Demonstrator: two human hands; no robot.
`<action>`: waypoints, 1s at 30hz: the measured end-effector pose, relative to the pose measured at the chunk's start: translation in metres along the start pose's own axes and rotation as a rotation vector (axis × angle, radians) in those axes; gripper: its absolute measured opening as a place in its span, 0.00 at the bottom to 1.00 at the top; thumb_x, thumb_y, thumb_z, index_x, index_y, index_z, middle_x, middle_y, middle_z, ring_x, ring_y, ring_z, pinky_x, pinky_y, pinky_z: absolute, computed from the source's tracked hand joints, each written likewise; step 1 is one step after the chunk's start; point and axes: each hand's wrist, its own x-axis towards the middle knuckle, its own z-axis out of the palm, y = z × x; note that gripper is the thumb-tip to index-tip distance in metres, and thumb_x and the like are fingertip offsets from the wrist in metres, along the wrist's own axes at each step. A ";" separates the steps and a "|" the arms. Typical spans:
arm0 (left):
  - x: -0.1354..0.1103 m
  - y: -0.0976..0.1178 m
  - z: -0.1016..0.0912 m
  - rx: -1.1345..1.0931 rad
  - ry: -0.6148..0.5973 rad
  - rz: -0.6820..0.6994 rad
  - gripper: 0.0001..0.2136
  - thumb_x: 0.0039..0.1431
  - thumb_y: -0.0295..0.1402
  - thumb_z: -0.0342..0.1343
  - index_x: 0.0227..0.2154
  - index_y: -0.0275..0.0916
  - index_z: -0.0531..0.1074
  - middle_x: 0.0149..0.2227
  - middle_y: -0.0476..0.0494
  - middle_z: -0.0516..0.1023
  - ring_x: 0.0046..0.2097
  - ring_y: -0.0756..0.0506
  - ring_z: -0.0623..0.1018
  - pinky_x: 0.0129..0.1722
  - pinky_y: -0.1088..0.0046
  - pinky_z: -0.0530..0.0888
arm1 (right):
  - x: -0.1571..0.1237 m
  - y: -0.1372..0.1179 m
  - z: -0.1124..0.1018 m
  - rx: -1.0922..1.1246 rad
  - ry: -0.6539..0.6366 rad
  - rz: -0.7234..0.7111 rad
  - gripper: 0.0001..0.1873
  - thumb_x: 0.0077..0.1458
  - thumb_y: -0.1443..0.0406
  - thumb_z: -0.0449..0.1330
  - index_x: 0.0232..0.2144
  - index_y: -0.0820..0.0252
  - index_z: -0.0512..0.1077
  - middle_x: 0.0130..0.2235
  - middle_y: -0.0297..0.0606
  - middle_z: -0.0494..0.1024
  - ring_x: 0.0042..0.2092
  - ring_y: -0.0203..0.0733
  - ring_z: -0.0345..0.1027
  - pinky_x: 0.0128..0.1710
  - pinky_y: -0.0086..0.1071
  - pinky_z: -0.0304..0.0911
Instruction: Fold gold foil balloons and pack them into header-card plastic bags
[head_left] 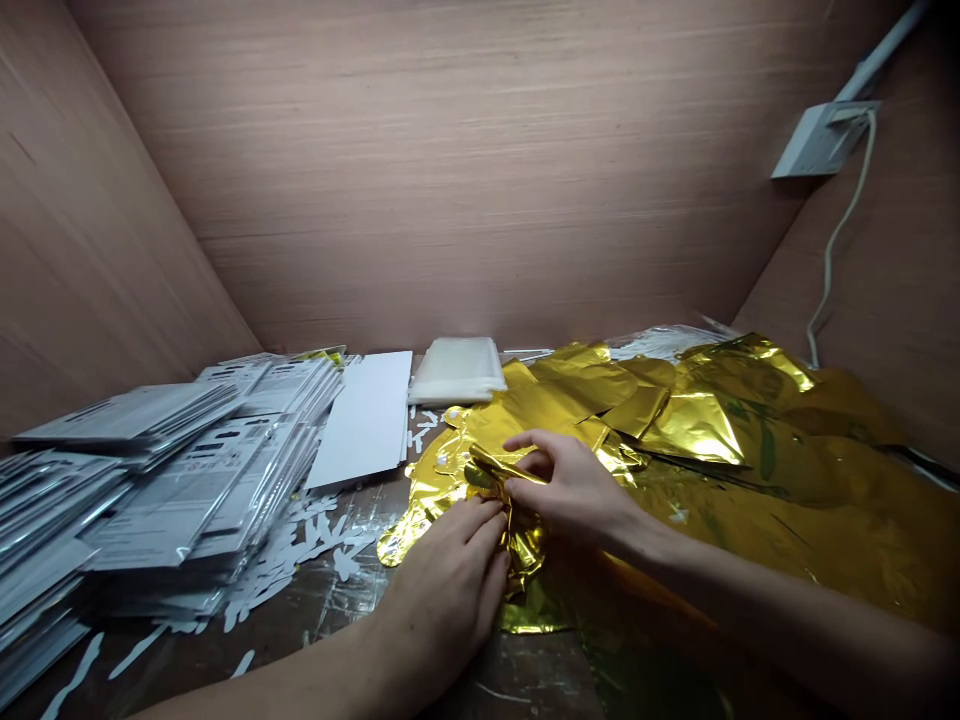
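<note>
Grip unclear on the left hand (450, 585), its fingers lying on the foil (489, 465) near the counter (330, 610) front. Just behind, the right hand (577, 490) pinched that foil shut. Scraps (300, 540) littered the glossy top, with packets (187, 470) left and a gold pile (712, 425) right. Farther back were a card (367, 420), bags (457, 370), wood-grain walls (450, 150) and a socket (821, 140).

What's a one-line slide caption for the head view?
Left hand presses and right hand pinches a folded gold foil piece, white packet stacks at left, gold foil heap at right.
</note>
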 end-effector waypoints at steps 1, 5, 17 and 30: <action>-0.001 -0.001 0.000 0.018 -0.024 0.021 0.17 0.70 0.27 0.48 0.59 0.35 0.68 0.60 0.34 0.74 0.62 0.37 0.73 0.64 0.49 0.70 | -0.002 0.000 0.001 0.006 0.001 -0.036 0.23 0.50 0.69 0.63 0.50 0.61 0.75 0.39 0.40 0.85 0.39 0.44 0.80 0.37 0.33 0.73; -0.002 -0.005 -0.003 0.017 -0.097 0.078 0.19 0.70 0.24 0.46 0.60 0.35 0.68 0.64 0.35 0.71 0.67 0.37 0.67 0.68 0.47 0.65 | -0.016 -0.002 0.007 -0.193 -0.074 -0.363 0.24 0.50 0.72 0.59 0.51 0.59 0.78 0.48 0.41 0.84 0.46 0.48 0.80 0.50 0.40 0.75; -0.012 -0.007 -0.022 0.206 -0.048 -0.044 0.06 0.68 0.28 0.55 0.35 0.39 0.76 0.34 0.44 0.80 0.36 0.40 0.79 0.34 0.60 0.81 | -0.022 0.013 0.020 -0.585 -0.338 -0.831 0.33 0.53 0.76 0.51 0.63 0.78 0.67 0.64 0.54 0.70 0.67 0.51 0.61 0.71 0.42 0.54; -0.012 -0.008 -0.029 0.239 -0.253 -0.083 0.20 0.67 0.23 0.56 0.61 0.31 0.71 0.63 0.32 0.72 0.63 0.38 0.74 0.62 0.58 0.73 | -0.016 -0.008 -0.005 -0.479 -0.656 -0.742 0.33 0.59 0.71 0.54 0.67 0.70 0.62 0.68 0.54 0.63 0.72 0.51 0.51 0.73 0.48 0.43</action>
